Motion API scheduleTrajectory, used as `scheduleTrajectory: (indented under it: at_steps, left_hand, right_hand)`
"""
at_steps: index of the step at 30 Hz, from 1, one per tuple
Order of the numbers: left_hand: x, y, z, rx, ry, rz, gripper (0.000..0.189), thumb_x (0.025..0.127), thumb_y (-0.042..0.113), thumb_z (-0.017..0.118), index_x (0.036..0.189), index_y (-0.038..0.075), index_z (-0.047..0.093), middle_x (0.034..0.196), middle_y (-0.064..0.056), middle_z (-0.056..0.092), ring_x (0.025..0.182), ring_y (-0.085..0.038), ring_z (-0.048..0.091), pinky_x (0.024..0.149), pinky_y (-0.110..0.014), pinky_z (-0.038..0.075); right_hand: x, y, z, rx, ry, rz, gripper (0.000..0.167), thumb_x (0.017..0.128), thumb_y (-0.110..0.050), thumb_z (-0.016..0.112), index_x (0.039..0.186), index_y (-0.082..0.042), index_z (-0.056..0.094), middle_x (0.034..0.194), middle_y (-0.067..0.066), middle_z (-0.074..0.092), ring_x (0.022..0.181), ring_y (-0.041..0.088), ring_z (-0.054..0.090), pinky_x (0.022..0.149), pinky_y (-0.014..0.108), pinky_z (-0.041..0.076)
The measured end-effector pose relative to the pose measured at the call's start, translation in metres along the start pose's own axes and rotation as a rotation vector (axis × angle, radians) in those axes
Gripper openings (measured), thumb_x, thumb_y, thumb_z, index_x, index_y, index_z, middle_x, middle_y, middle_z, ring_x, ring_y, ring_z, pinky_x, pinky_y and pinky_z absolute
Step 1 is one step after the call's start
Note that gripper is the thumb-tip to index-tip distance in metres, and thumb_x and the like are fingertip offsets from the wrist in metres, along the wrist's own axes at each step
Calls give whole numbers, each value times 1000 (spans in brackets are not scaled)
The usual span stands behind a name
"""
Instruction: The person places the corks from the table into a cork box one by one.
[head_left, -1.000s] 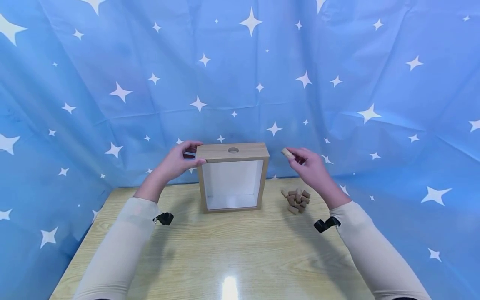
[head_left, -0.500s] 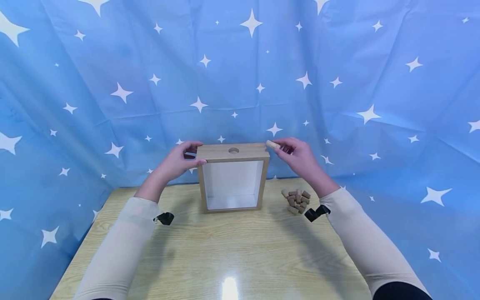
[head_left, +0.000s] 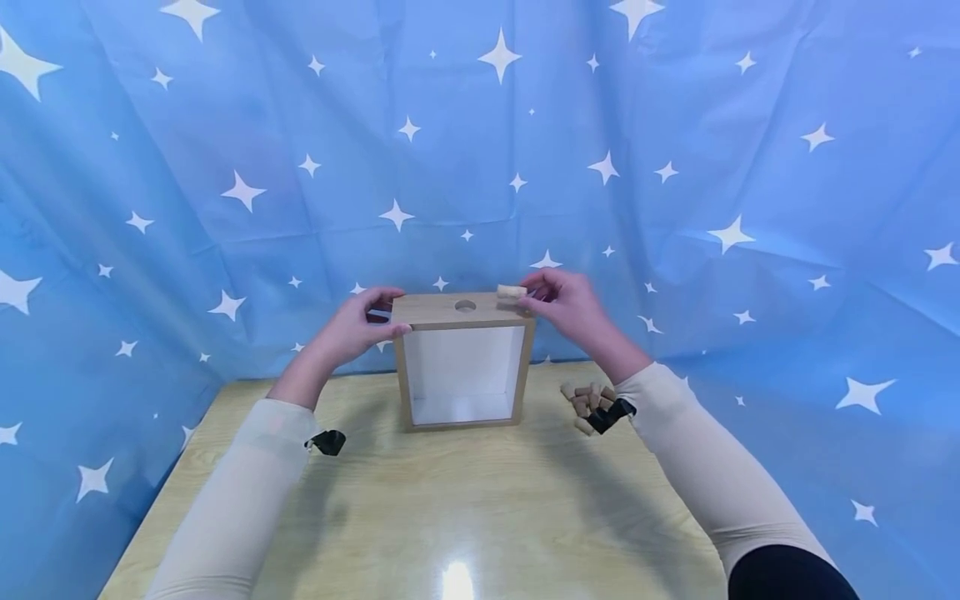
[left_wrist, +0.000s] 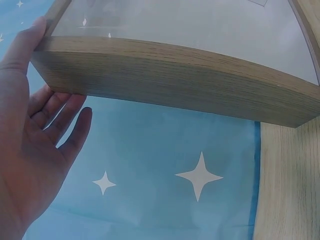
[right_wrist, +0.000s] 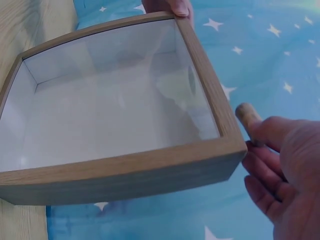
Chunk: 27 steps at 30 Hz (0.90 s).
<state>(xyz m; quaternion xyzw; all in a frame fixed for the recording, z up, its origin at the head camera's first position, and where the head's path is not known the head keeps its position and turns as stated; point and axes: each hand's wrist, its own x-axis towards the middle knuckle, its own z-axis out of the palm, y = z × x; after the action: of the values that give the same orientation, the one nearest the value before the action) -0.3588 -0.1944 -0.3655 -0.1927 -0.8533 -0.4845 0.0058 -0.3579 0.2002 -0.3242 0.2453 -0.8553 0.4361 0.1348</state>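
Note:
A wooden shadow box (head_left: 427,312) with a clear front and white inside stands upright on the table; a round hole (head_left: 465,306) is cut in its top. My left hand (head_left: 354,327) grips the box's upper left corner, thumb on the front edge and fingers behind, as the left wrist view also shows. Between thumb and fingers my right hand (head_left: 573,310) pinches a cork (head_left: 512,292), held over the right end of the box top. In the right wrist view the cork (right_wrist: 248,120) sticks out past the fingertips beside the frame.
Several more corks (head_left: 583,402) lie in a pile on the wooden table (head_left: 450,500), right of the box, partly hidden by the black strap (head_left: 611,415) at my right wrist. A blue curtain (head_left: 337,208) with white stars hangs close behind the box.
My right hand has moved left with the cork, from right of the box to over its top right end. The left hand keeps its grip on the corner.

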Motion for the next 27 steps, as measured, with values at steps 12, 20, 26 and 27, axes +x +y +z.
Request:
scheduleTrajectory:
  at_steps: [12, 20, 26, 27]
  left_hand:
    - [-1, 1, 1, -4, 1, 4, 73, 99, 42, 87, 160, 17, 56, 146, -17, 59, 135, -41, 60, 92, -51, 60]
    - [1, 0, 2, 11, 2, 2, 75, 98, 46, 86, 160, 18, 56, 148, -15, 59, 135, -38, 59, 96, -52, 60]
    - [1, 0, 0, 13, 7, 2, 74, 98, 46, 87, 159, 19, 56, 147, -14, 60, 134, -38, 60, 95, -53, 60]
    - [1, 0, 0, 14, 6, 1, 74, 97, 46, 87, 159, 19, 56, 147, -14, 60, 134, -38, 60, 95, -53, 60]
  right_hand:
    - [16, -16, 16, -1, -62, -41, 25, 101, -15, 84, 124, -6, 80, 97, 6, 78, 86, 23, 71, 69, 28, 58]
    - [26, -28, 28, -94, -127, -99, 27, 103, -19, 83, 127, -6, 82, 96, 4, 78, 83, 20, 70, 68, 30, 58]
    - [33, -33, 36, -143, -166, -160, 26, 105, -19, 81, 128, -8, 82, 107, 3, 79, 88, 18, 70, 79, 36, 60]
    - [34, -33, 37, -144, -172, -166, 25, 105, -18, 81, 128, -8, 82, 109, 3, 79, 89, 19, 70, 80, 36, 60]
